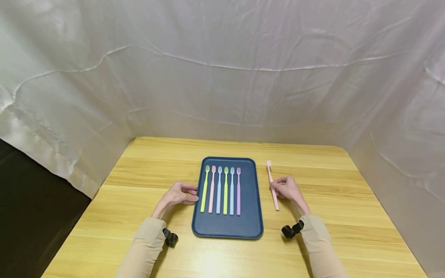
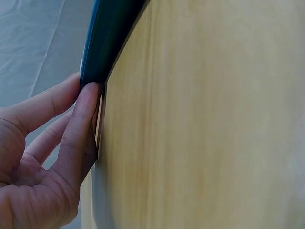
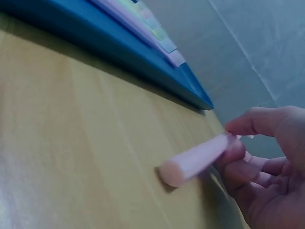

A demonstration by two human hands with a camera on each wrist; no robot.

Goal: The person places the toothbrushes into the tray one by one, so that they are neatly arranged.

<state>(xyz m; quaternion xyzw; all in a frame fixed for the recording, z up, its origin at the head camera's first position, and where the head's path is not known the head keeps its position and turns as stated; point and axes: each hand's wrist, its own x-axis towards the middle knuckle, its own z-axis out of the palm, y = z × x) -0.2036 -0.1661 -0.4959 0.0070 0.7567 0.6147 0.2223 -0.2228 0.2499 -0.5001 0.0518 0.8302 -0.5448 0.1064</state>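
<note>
A dark blue tray [image 1: 227, 227] lies on the table with several toothbrushes side by side, heads toward the far end: green [image 1: 205, 189], pink [image 1: 211, 189], blue [image 1: 218, 191], a second green, a second blue, and purple [image 1: 238, 193] at the right. My left hand [image 1: 180, 194] pinches the tray's left rim between thumb and fingers; the left wrist view shows the fingertips at the rim [image 2: 97, 45]. To the right of the tray, my right hand [image 1: 286, 189] pinches another pink toothbrush [image 3: 198, 160] by its handle. Its head points away, and its butt end is low over the table.
The wooden table [image 1: 347, 216] extends to both sides of the tray. A pale hanging cloth [image 1: 240, 96] encloses the back and sides. Black wrist cameras sit on both sleeves [image 1: 316, 231].
</note>
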